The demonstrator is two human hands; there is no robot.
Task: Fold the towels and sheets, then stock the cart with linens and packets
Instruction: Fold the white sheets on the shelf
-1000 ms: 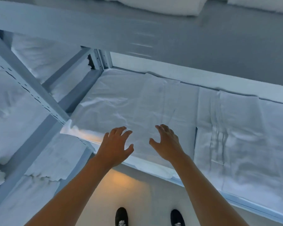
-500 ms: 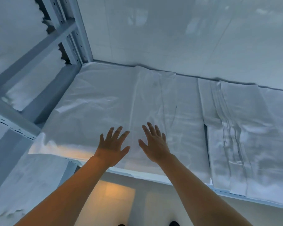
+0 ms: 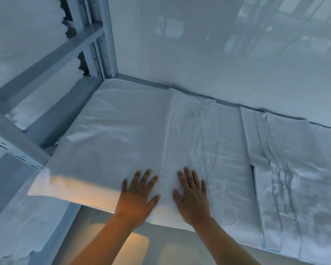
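Both hands have dropped flat: left hand (image 3: pixel 136 199) and right hand (image 3: pixel 192 199), fingers spread, press the sheet (image 3: pixel 126 142) beneath them, whose overhanging front edge could slip off.

Open air above the folded sheet (image 3: pixel 134 142) on the shelf, clear to the glossy back wall (image 3: pixel 208 44). Left side blocked by the rack upright (image 3: pixel 108 41) and crossbeam (image 3: pixel 52 56). Second sheet stack (image 3: pixel 294 173) sits just beside on the right, thin gap between. Front edge unobstructed.
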